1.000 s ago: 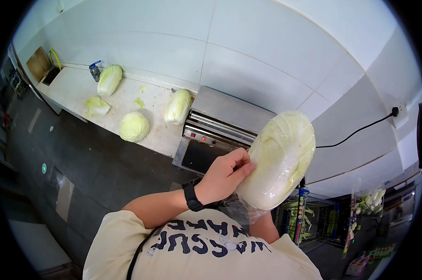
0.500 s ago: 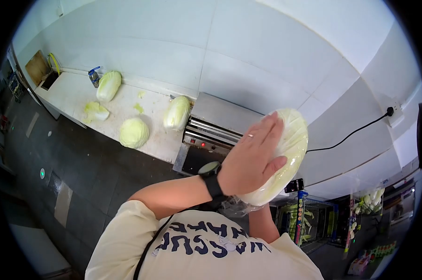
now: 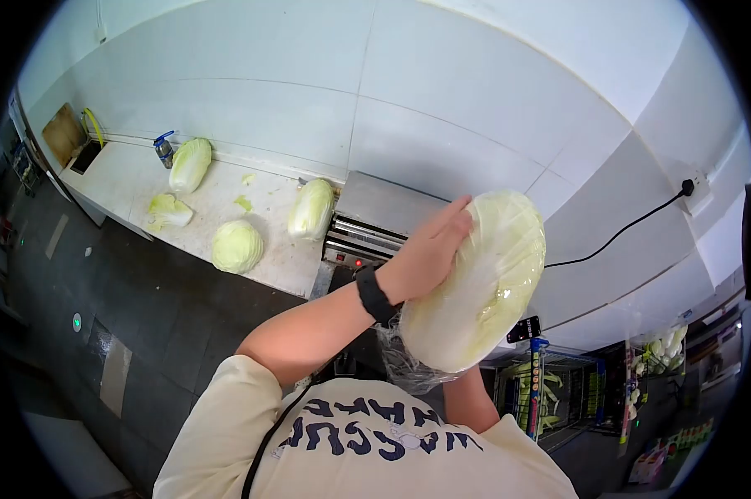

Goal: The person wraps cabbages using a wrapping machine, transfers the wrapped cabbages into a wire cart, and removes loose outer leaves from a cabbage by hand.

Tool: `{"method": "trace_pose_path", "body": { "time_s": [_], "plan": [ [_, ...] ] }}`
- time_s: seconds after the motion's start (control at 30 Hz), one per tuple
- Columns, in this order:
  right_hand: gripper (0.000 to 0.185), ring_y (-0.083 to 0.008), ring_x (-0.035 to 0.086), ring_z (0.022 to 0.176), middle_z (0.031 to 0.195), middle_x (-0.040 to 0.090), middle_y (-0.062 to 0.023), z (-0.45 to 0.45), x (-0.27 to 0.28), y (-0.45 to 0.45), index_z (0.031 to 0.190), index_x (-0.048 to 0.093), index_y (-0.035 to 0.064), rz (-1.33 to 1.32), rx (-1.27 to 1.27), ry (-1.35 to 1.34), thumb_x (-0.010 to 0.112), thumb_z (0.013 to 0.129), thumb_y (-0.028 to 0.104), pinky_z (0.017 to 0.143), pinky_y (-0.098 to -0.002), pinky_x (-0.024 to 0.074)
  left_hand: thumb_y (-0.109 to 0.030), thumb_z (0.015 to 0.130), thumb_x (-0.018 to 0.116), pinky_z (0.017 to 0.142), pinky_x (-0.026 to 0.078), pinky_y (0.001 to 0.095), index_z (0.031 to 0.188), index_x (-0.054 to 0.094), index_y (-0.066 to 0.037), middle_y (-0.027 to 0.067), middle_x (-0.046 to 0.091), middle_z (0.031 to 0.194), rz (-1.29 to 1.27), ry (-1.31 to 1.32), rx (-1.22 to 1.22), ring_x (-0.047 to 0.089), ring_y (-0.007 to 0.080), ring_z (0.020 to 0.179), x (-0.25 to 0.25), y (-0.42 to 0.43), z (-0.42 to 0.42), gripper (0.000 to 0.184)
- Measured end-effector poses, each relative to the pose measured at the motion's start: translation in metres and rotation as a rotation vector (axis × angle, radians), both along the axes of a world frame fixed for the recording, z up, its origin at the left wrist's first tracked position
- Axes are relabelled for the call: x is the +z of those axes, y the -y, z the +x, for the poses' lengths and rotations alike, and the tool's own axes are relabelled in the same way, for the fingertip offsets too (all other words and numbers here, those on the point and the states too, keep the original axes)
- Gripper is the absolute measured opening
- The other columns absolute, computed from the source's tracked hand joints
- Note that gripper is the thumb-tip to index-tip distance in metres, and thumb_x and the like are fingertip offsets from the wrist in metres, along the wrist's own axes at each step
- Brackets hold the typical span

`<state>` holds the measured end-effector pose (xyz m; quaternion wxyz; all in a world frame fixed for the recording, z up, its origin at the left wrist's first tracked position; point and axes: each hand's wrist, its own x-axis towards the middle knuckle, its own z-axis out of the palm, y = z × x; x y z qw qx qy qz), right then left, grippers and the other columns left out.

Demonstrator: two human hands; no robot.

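Note:
A large napa cabbage (image 3: 496, 279) in clear plastic film is held up in front of my chest, tilted. My left hand (image 3: 435, 254), with a black watch on its wrist, lies along the cabbage's left side, fingers stretched and partly hidden behind it. My right forearm (image 3: 468, 399) reaches up beneath the cabbage, which hides my right hand; the cabbage rests on that side. Loose crumpled film (image 3: 417, 370) hangs at its lower end. Left of it stands a film wrapping machine (image 3: 367, 241) with a red light lit.
On the white counter (image 3: 284, 262) are three more cabbages, including a round-looking one (image 3: 237, 247), a loose leaf (image 3: 169, 210) and a blue-topped bottle (image 3: 164, 150). At right are a phone (image 3: 523, 329), a shopping cart (image 3: 550, 391) with greens, and a black power cord (image 3: 616, 243).
My left hand has slid from the cabbage's upper face to its left side. The cabbage has turned, showing more of its wrapped face.

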<state>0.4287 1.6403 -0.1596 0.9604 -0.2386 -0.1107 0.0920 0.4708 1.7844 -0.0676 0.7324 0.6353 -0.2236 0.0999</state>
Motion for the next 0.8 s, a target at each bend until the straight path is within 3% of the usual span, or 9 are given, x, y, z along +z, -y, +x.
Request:
{"method": "trace_pose_path", "body": {
  "time_s": [0.03, 0.13, 0.23, 0.27, 0.37, 0.47, 0.57, 0.63, 0.8],
  "plan": [
    [0.059, -0.0280, 0.060, 0.116, 0.138, 0.055, -0.0167, 0.000, 0.002, -0.001, 0.146, 0.042, 0.0063, 0.000, 0.011, 0.001, 0.055, 0.099, 0.038, 0.087, -0.0424, 0.0571, -0.029, 0.107, 0.038, 0.108, 0.039, 0.0389, 0.141, 0.042, 0.008, 0.0280, 0.051, 0.141, -0.164, -0.114, -0.142, 0.051, 0.0373, 0.131, -0.002, 0.003, 0.003, 0.051],
    [0.058, -0.0277, 0.061, 0.115, 0.137, 0.055, -0.0167, -0.007, 0.018, -0.001, 0.146, 0.042, 0.0061, -0.019, 0.082, 0.000, 0.056, 0.099, 0.037, 0.087, -0.0420, 0.0576, -0.031, 0.110, 0.030, 0.111, 0.036, 0.0329, 0.148, 0.040, 0.002, 0.0137, 0.051, 0.145, -0.011, -0.094, -0.223, 0.049, 0.0199, 0.131, 0.000, -0.004, -0.011, 0.051],
    [0.058, -0.0273, 0.061, 0.115, 0.137, 0.055, -0.0168, -0.012, 0.040, -0.001, 0.146, 0.042, 0.0059, -0.063, 0.166, 0.025, 0.057, 0.099, 0.036, 0.086, -0.0417, 0.0581, -0.037, 0.111, 0.027, 0.110, 0.037, 0.0338, 0.148, 0.040, 0.002, 0.0129, 0.053, 0.143, 0.177, -0.002, -0.153, 0.054, 0.0203, 0.126, -0.023, -0.036, -0.003, 0.055],
    [0.058, -0.0272, 0.061, 0.114, 0.137, 0.056, -0.0168, -0.010, 0.042, 0.001, 0.146, 0.042, 0.0059, -0.067, 0.139, 0.011, 0.058, 0.099, 0.035, 0.085, -0.0415, 0.0582, -0.043, 0.110, 0.027, 0.104, 0.042, 0.0338, 0.137, 0.050, 0.001, 0.0096, 0.062, 0.126, -0.005, -0.112, -0.031, 0.059, 0.0185, 0.112, -0.021, -0.033, -0.014, 0.057],
    [0.058, -0.0273, 0.061, 0.114, 0.136, 0.056, -0.0174, 0.004, 0.038, 0.011, 0.146, 0.042, 0.0060, -0.203, -0.014, -0.011, 0.061, 0.098, 0.032, 0.083, -0.0405, 0.0590, -0.046, 0.109, 0.033, 0.097, 0.045, 0.0321, 0.117, 0.059, 0.000, 0.0060, 0.062, 0.109, -0.049, -0.149, 0.070, 0.059, 0.0148, 0.102, -0.024, -0.030, -0.053, 0.053],
    [0.056, -0.0284, 0.061, 0.113, 0.135, 0.056, -0.0191, 0.017, 0.034, 0.016, 0.146, 0.042, 0.0059, -0.424, -0.186, 0.151, 0.061, 0.098, 0.028, 0.082, -0.0410, 0.0592, -0.039, 0.108, 0.044, 0.090, 0.046, 0.0305, 0.106, 0.058, -0.002, 0.0026, 0.057, 0.099, -0.048, -0.189, -0.116, 0.056, 0.0115, 0.092, -0.036, -0.030, -0.073, 0.040],
    [0.056, -0.0322, 0.061, 0.113, 0.135, 0.055, -0.0221, 0.024, 0.026, 0.016, 0.145, 0.042, 0.0053, -0.260, -0.181, 0.232, 0.061, 0.098, 0.028, 0.082, -0.0445, 0.0591, -0.028, 0.105, 0.052, 0.087, 0.046, 0.0285, 0.109, 0.056, -0.003, 0.0022, 0.056, 0.099, 0.002, -0.333, -0.298, 0.054, 0.0108, 0.090, -0.036, -0.033, -0.070, 0.025],
    [0.057, -0.0354, 0.061, 0.113, 0.135, 0.054, -0.0240, 0.027, 0.041, 0.008, 0.146, 0.042, 0.0056, 0.010, -0.043, 0.155, 0.061, 0.098, 0.030, 0.082, -0.0471, 0.0590, -0.024, 0.104, 0.055, 0.085, 0.046, 0.0274, 0.108, 0.055, -0.004, 0.0028, 0.057, 0.095, -0.219, -0.264, -0.229, 0.055, 0.0112, 0.088, -0.032, -0.028, -0.073, 0.020],
    [0.057, -0.0362, 0.059, 0.117, 0.134, 0.055, -0.0220, 0.023, 0.060, -0.003, 0.144, 0.044, 0.0057, -0.056, -0.022, 0.166, 0.056, 0.099, 0.039, 0.087, -0.0466, 0.0574, -0.024, 0.105, 0.055, 0.070, 0.047, 0.0272, 0.097, 0.051, -0.005, 0.0047, 0.058, 0.081, -0.354, -0.146, -0.137, 0.055, 0.0125, 0.071, -0.033, -0.014, -0.083, 0.021]
  ]
}}
